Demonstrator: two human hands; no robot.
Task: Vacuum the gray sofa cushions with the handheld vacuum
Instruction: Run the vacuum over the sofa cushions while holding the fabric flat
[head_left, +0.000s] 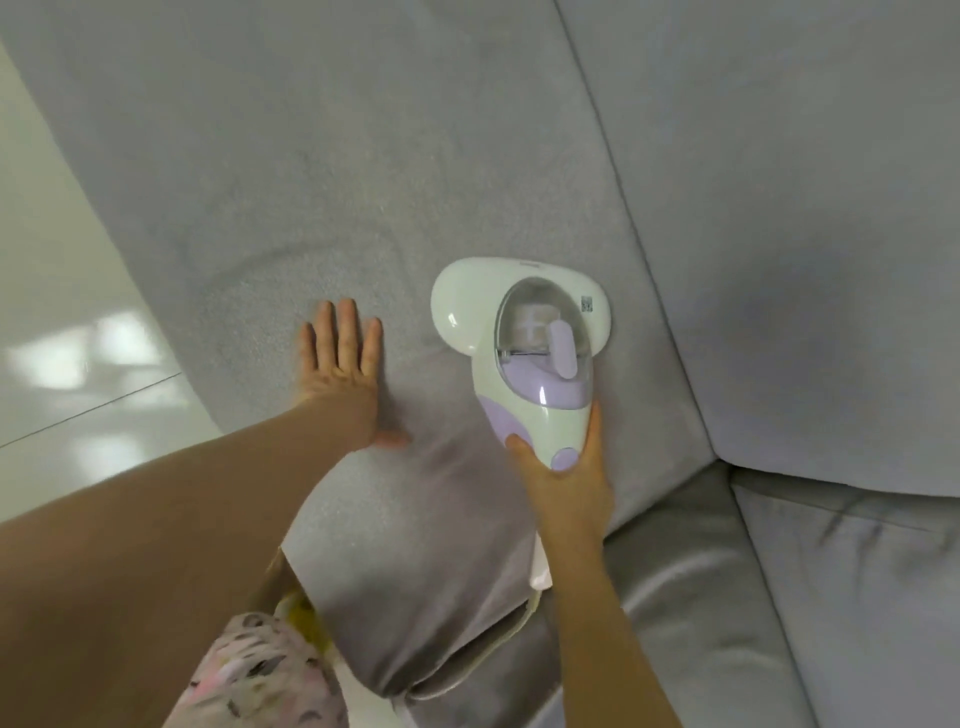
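Observation:
A white and lilac handheld vacuum lies flat on the gray seat cushion, its wide head pointing away from me. My right hand grips the vacuum's handle end. My left hand rests palm down on the cushion, fingers spread, a little to the left of the vacuum and apart from it. A white cord trails from the vacuum's rear over the cushion's front edge.
A gray back cushion rises along the right. A second gray cushion lies at the lower right, past a seam. Glossy white floor shows on the left. My patterned clothing is at the bottom.

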